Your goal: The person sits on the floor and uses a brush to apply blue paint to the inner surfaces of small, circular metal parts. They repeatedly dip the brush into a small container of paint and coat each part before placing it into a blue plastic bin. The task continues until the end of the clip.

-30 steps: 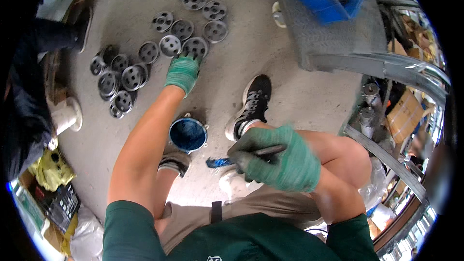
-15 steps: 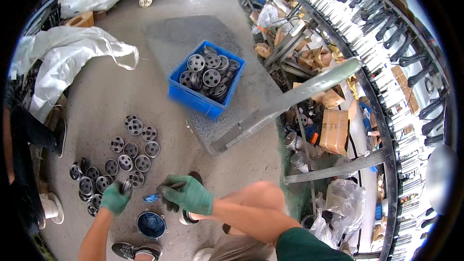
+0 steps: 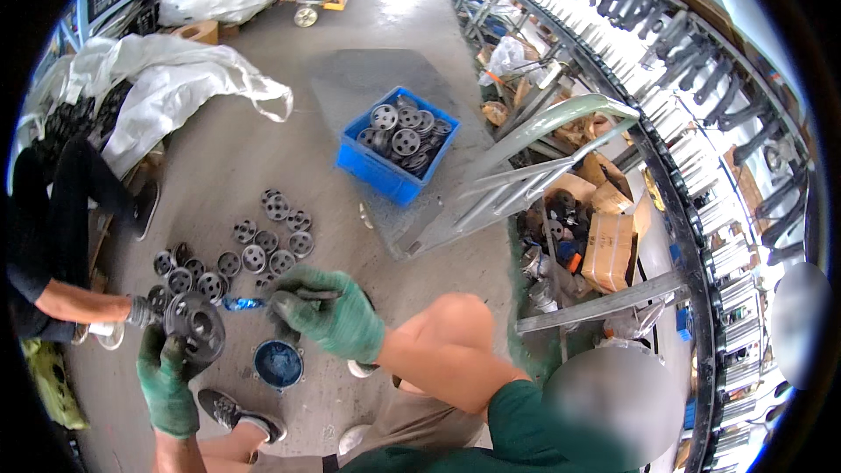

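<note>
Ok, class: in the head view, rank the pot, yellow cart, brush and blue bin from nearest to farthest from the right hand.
From the right hand:
1. Brush: in its grip, tip pointing left.
2. Pot: just below and left in the view.
3. Blue bin: farther up the view, on the platform.
4. Yellow cart: at the view's top, beyond them all.

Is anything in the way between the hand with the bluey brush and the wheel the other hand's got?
Nothing visible is. The brush sticks out from the right hand, its blue end toward the grey wheel in the left hand.
</note>
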Demonstrator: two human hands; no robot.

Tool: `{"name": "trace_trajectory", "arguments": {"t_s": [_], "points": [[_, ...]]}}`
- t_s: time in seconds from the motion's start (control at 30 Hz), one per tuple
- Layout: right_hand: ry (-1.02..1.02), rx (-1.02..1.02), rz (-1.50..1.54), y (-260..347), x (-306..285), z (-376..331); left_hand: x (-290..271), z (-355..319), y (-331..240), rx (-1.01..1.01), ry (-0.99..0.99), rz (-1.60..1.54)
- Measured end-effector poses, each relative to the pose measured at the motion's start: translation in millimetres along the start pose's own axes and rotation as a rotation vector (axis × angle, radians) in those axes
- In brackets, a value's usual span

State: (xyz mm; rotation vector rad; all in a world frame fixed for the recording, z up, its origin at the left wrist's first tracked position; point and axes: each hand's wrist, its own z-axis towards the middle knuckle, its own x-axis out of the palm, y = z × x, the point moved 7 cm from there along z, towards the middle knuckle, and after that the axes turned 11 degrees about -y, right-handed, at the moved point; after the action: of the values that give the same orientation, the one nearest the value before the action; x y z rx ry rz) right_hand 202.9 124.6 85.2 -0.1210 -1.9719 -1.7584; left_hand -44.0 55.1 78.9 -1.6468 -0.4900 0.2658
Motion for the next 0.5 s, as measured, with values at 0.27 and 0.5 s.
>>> {"name": "trace_trajectory", "arguments": {"t_s": [0.27, 0.5], "points": [[-0.064, -0.053, -0.131, -4.4, 12.8, 7.7, -6.6, 11.3, 26.3, -0.139, -0.015, -0.022], [0.012, 0.011, -0.218, -20.8, 34.7, 17.6, -12.9, 5.5, 20.1, -0.155, -0.097, -0.039]]}}
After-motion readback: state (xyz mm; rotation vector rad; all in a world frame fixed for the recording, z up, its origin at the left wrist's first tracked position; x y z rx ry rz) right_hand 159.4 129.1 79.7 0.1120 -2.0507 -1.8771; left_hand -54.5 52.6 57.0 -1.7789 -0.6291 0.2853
